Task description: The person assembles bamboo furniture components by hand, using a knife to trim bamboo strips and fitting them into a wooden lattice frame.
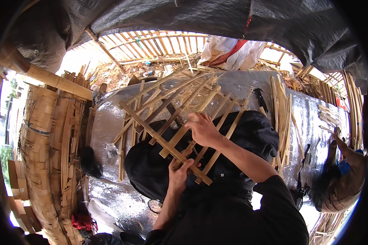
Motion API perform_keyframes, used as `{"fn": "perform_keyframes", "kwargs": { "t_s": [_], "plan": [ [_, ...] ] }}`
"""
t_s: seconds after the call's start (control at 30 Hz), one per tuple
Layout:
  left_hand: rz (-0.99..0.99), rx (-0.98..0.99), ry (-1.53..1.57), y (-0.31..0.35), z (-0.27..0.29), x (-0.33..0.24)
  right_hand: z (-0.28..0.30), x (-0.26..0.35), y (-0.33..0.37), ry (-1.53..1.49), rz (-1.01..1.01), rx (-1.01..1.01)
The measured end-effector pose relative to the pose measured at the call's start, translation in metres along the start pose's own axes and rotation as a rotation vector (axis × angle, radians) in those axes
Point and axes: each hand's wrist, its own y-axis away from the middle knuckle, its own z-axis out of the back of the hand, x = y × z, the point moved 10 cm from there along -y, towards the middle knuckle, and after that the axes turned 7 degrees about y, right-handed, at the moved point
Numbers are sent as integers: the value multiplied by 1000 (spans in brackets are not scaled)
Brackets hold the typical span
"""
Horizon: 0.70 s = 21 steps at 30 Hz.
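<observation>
A lattice of bamboo slats with a crosspiece (151, 130) lies tilted over my black-clothed lap (145, 163). My left hand (179, 173) is closed around a slat end near the crosspiece's lower right part, thumb on top. Above the middle of the lattice, my right hand (203, 130) has its fingers bent and drawn together beside a wide slat (210, 97). Whatever its fingertips pinch is too small to make out. Curly thin shavings or strips (198, 96) are tangled among the far slats.
Loose bamboo strips (280, 118) lie to the right, beside a black-handled tool (261, 100). Rolled woven bamboo (41, 134) stands at the left. Another person's arm (349, 163) shows at far right. A silvery sheet (106, 134) covers the ground; a white sack (247, 55) sits behind.
</observation>
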Motion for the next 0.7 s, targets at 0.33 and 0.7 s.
{"fn": "perform_keyframes", "kwargs": {
  "t_s": [0.33, 0.7],
  "plan": [
    [0, 22, -10, 2, -3, 1, -21, 24, -84, -116, 52, -36],
    [-13, 49, -45, 3, -6, 0, -65, 40, -148, -42, 37, 193]
  ]
}}
